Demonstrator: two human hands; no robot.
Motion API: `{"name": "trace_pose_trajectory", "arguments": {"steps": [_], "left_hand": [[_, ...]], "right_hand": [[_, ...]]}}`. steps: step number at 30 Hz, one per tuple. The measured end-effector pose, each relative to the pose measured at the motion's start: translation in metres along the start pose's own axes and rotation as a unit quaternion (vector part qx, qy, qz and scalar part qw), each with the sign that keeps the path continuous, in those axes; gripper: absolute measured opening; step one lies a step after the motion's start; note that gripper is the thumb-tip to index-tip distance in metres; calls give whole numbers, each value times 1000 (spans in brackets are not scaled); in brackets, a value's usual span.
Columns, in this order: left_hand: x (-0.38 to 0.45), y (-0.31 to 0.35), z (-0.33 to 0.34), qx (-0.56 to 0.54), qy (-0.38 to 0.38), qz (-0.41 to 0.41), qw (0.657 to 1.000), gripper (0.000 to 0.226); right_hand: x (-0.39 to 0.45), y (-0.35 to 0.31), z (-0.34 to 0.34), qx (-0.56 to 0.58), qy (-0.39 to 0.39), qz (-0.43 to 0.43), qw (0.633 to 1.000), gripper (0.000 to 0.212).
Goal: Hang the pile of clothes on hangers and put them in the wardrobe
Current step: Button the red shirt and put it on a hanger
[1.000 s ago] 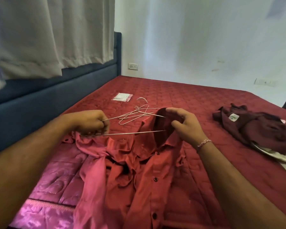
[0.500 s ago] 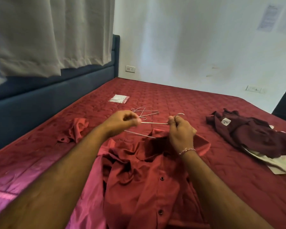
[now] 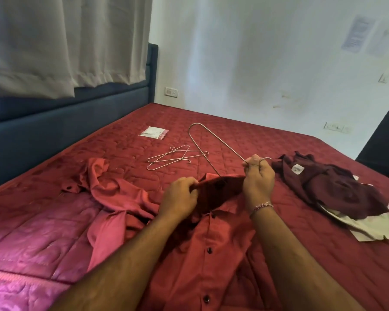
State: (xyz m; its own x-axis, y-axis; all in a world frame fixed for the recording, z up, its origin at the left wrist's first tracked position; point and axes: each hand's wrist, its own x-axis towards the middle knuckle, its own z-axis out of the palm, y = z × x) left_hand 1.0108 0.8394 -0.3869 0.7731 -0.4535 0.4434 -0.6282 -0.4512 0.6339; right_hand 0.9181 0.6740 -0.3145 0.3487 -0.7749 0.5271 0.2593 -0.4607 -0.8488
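Open bedspread (image 3: pixel 245 140) beyond the collar of the red shirt (image 3: pixel 211 254). Blocking the far left: spare wire hangers (image 3: pixel 173 159) and a plastic packet (image 3: pixel 154 132). Hemming in the right: heaped dark clothes (image 3: pixel 330 189). Walling the left edge: headboard (image 3: pixel 54 131).

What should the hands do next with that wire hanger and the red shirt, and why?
Probably tip the wire hanger down, sliding its free shoulder into the red shirt. The right hand pinches it near the hook; one end already sits inside the collar, the other sticks up above the bed. The left hand grips the collar, holding it open.
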Motion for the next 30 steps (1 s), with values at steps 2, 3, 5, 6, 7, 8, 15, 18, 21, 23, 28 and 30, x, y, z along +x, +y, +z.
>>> {"name": "trace_pose_trajectory", "arguments": {"steps": [2, 3, 5, 6, 7, 8, 15, 18, 21, 23, 28, 30], "left_hand": [[12, 9, -17, -207, -45, -84, 974, 4], [16, 15, -25, -319, -50, -111, 940, 7], [20, 33, -42, -482, -51, -131, 865, 16], [20, 45, -52, -533, -59, -131, 834, 18], [21, 52, -61, -572, -67, -130, 807, 19], [21, 56, -70, -589, -76, -128, 794, 19], [12, 40, -89, -444, -20, -184, 877, 17], [12, 31, -92, -320, 48, -156, 933, 19], [14, 20, -92, -230, 102, -135, 958, 17], [15, 18, -89, -223, 113, -132, 959, 12], [15, 19, -63, -328, 33, -138, 934, 27], [23, 7, -49, -365, 28, -134, 921, 34]], "right_hand": [[0, 4, -3, 19, -32, -5, 999, 44], [-2, 7, -3, 19, -55, -17, 998, 44], [-7, 13, 0, 18, -99, -36, 994, 38], [-9, 18, 1, 21, -117, -39, 992, 35], [-11, 22, 1, 21, -122, -39, 992, 33], [-13, 26, 0, 14, -119, -40, 992, 31], [-23, 49, -17, -189, -88, -31, 978, 26], [-28, 45, -13, -312, -87, -47, 945, 28], [-38, 32, 0, -459, -124, -101, 874, 29], [-42, 20, 10, -510, -143, -111, 841, 32], [-23, 0, 42, -510, -264, -53, 817, 28], [-12, 4, 57, -432, -327, -43, 839, 24]]}}
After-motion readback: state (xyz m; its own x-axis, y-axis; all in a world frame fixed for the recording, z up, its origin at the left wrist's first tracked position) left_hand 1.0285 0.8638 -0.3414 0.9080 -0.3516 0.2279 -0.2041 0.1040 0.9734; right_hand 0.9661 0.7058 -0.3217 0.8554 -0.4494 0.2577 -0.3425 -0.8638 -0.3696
